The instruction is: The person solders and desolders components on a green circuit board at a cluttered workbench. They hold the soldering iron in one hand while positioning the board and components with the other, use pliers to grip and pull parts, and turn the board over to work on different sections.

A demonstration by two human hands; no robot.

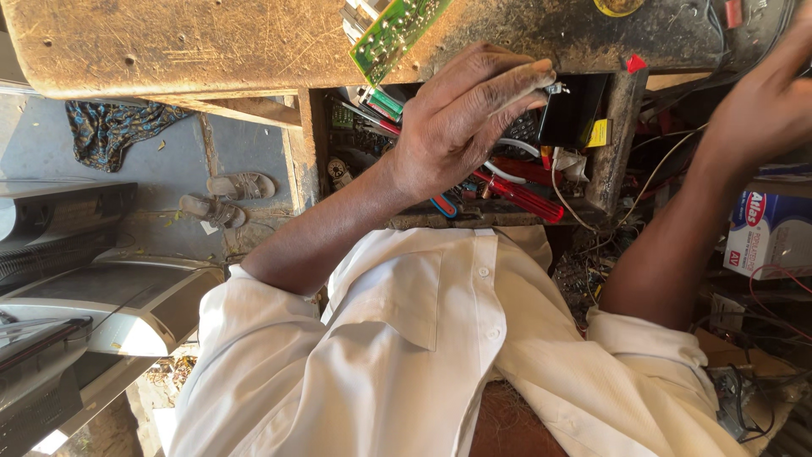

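White shirt, bare forearms

Loose white cotton button-front shirt (423,338) — 2 sleeves rolled near the elbows, 1 chest pocket, small white buttons.

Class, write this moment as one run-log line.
left hand: grips black box over open drawer | right hand: raised, blurred, grip unclear | nearby: green circuit board, red screwdriver

A worn wooden bench (169,42) with a scratched, stained top runs across the upper part of the view, lit by strong sunlight. Beyond its edge lies a grey concrete floor (245,144), dusty and littered with small scraps. A pair of sandals (224,199) sits on that floor, and a crumpled patterned cloth (110,127) lies near them. At the left stand pale plastic appliance casings (127,309), partly in shadow.
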